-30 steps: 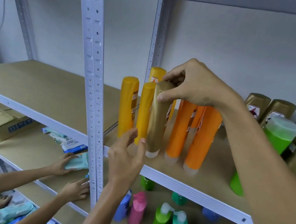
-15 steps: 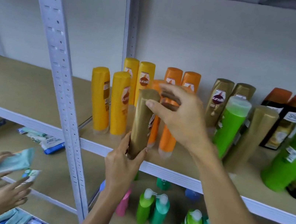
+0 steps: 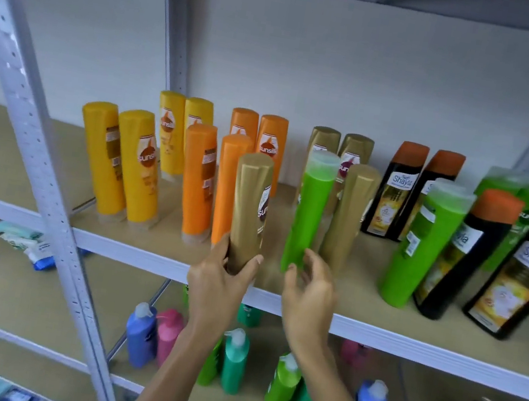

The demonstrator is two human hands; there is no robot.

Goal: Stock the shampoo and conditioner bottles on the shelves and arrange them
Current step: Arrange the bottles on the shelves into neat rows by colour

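While the gold bottle stands upright at the front edge of the shelf, the left hand has its grip wrapped round the bottle's base, thumb on the right side and fingers curled round the left. That forearm rises almost straight up from below. Just to its right, the right hand hovers with its grip released, fingers loosely spread and holding nothing, fingertips close to the foot of a green bottle; I cannot tell whether they touch it. Behind the gold bottle stand the orange bottles, and left of those the yellow bottles. Another gold bottle leans just beside the green one, with two more at the back. Further right are black bottles with orange caps and more green ones. On the lower shelf stand blue, pink and green pump bottles
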